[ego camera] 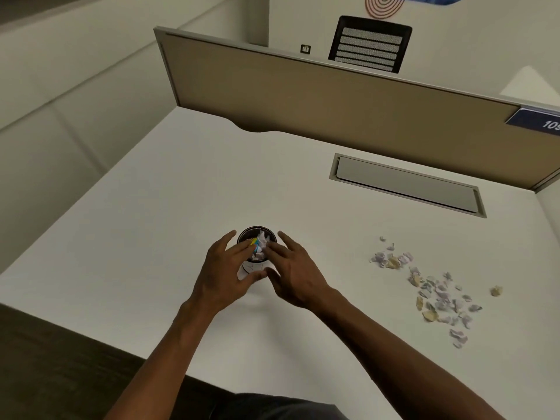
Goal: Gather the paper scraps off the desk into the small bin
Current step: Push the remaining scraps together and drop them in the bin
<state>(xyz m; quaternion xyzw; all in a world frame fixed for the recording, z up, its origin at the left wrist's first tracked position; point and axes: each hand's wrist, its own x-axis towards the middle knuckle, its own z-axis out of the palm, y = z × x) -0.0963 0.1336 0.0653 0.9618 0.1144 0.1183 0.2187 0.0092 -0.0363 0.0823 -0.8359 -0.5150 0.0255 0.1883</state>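
Note:
A small round bin (256,234) with a dark rim stands on the white desk (151,237), filled with crumpled white and coloured paper (260,245). My left hand (224,268) is at the bin's left side and my right hand (295,274) at its right, fingers spread, fingertips touching the paper at the bin's mouth. Neither hand grips anything that I can see. Several small paper scraps (436,294) lie scattered on the desk far to the right, with one yellowish scrap (496,291) apart from the rest.
A tan partition (303,95) closes the desk's far edge, with a blue label (536,119) at its right. A grey cable hatch (406,184) is set in the desk at the back right. A black chair back (368,43) shows behind the partition.

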